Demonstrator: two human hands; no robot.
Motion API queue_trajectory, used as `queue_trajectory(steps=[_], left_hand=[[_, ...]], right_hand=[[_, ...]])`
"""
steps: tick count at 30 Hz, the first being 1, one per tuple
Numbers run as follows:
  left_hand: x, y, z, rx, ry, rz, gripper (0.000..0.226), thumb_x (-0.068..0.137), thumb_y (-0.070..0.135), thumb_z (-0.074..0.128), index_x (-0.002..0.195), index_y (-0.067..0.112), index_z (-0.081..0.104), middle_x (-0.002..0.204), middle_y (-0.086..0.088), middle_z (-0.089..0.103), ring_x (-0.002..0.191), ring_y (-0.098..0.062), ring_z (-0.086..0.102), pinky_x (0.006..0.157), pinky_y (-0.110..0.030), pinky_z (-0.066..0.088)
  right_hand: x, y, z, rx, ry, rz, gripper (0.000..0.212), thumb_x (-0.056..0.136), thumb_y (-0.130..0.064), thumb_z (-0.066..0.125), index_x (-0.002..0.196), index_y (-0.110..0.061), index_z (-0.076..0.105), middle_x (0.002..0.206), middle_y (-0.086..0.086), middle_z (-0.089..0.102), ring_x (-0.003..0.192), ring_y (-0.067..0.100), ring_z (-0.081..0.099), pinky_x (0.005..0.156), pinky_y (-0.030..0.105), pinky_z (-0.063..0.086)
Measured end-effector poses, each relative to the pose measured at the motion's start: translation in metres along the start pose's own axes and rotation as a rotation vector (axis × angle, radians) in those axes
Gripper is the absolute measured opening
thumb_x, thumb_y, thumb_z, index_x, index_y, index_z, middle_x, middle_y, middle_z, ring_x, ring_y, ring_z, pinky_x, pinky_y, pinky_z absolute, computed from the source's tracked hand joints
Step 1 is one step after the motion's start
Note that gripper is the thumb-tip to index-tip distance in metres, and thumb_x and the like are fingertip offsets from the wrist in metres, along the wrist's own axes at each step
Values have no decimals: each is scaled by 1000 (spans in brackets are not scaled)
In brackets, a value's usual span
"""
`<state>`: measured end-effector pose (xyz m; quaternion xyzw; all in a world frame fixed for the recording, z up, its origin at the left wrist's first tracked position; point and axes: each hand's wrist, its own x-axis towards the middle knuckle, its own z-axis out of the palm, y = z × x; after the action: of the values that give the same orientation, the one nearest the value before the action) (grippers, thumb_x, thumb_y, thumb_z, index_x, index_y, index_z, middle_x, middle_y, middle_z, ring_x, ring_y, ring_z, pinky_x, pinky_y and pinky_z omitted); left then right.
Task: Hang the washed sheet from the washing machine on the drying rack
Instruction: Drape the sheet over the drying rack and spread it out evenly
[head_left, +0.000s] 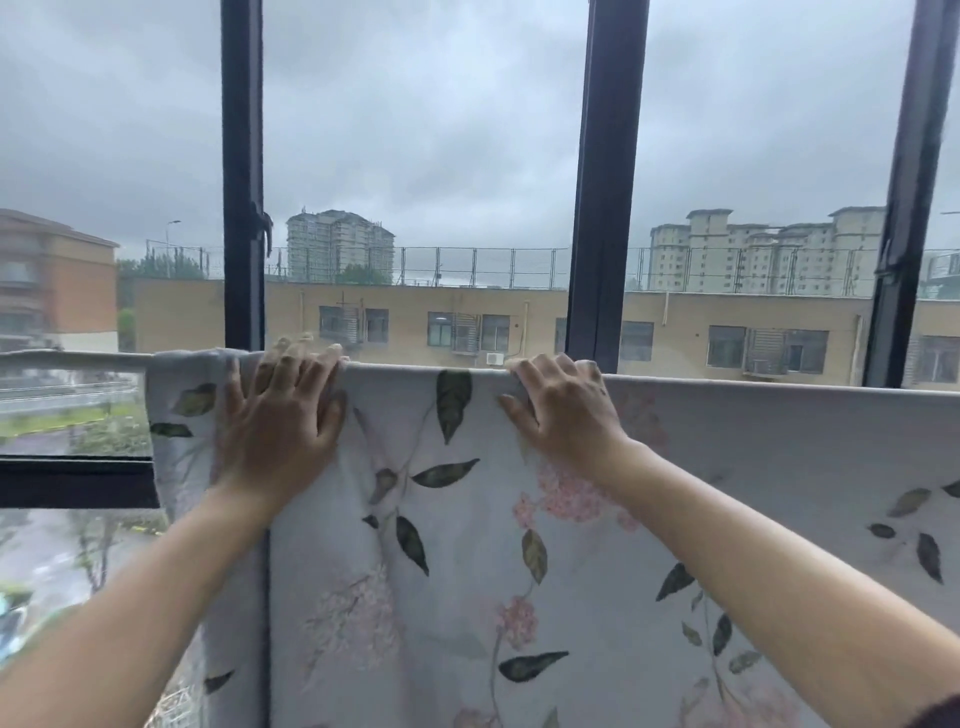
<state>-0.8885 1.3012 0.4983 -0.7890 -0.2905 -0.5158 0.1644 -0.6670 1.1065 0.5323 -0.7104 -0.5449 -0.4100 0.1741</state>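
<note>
Sheet (519, 571) hangs draped over the rack rail (72, 358). Its fold runs left to right along the rail's top edge and the cloth falls on the near side. The rail's left end is bare, while the fold runs out of view to the right. The left hand (283, 415) lies nearer that bare end, fingers spread and pressed flat across the fold. The right hand (563, 410), a little to its right, bends its fingers over the fold, thumb on the near face. Any spreading leftward along the rail looks best led by the left hand.
</note>
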Motion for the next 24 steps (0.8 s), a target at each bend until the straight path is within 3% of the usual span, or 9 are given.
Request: queue_trajectory(steps=[3,5,8,12,15,17,19,22,24], left_hand=[[-13,-28,-12,-76,48,-206,53,91,54,36,130,20,45,140,-11,41,135,-32,31,110,-58,23],[-19,-48,-21,-180,105,-367,61,87,65,45,124,16,46,133,-10,44,124,-32,39,98,-54,37],[-23,-67,-26,-346,125,-503,84,73,59,71,129,5,40,126,-18,43,118,-36,40,95,-50,39],[-20,-92,-25,-736,-26,-781,89,66,59,77,125,7,35,124,-14,48,115,-32,49,93,-44,45],[-25,-101,-27,-831,-146,-704,40,77,45,74,99,15,58,88,2,65,85,-18,63,64,-26,47],[-23,-104,-27,-920,-224,-616,14,82,31,71,82,20,64,75,8,66,74,-11,63,60,-21,47],[-19,-98,-32,-1090,-375,-591,11,84,23,71,86,18,61,78,7,65,74,-9,62,65,-19,51],[-12,-91,-30,-1171,-490,-536,28,80,23,74,100,19,54,88,6,66,78,-3,63,62,-9,49],[-9,-86,-29,-1191,-494,-565,38,74,31,79,104,22,57,95,3,69,88,-10,66,78,-22,55]], right_hand=[[16,-51,7,55,-23,-56,48,94,-44,43,136,-22,41,126,1,53,114,24,48,103,43,25],[26,-85,13,66,-17,-79,51,93,-45,44,138,-21,38,129,2,50,118,24,45,105,43,24],[39,-122,21,82,-11,-71,52,94,-46,43,139,-20,38,130,2,50,120,24,44,105,43,24],[57,-161,27,113,-12,44,46,95,-49,39,130,-20,44,126,0,53,117,22,46,104,42,23],[60,-172,32,119,29,147,38,95,-49,39,116,-19,49,114,0,57,110,23,48,103,42,23],[60,-175,33,125,62,195,32,94,-47,41,107,-18,49,107,0,58,105,23,49,100,41,24],[57,-173,33,137,81,223,29,94,-45,42,104,-19,49,104,0,58,103,23,49,100,40,24],[56,-173,31,164,93,231,22,94,-40,44,102,-20,49,102,-1,58,100,22,49,97,36,22],[54,-174,28,169,93,226,20,94,-38,45,102,-20,49,101,-2,59,99,21,48,94,33,21]])
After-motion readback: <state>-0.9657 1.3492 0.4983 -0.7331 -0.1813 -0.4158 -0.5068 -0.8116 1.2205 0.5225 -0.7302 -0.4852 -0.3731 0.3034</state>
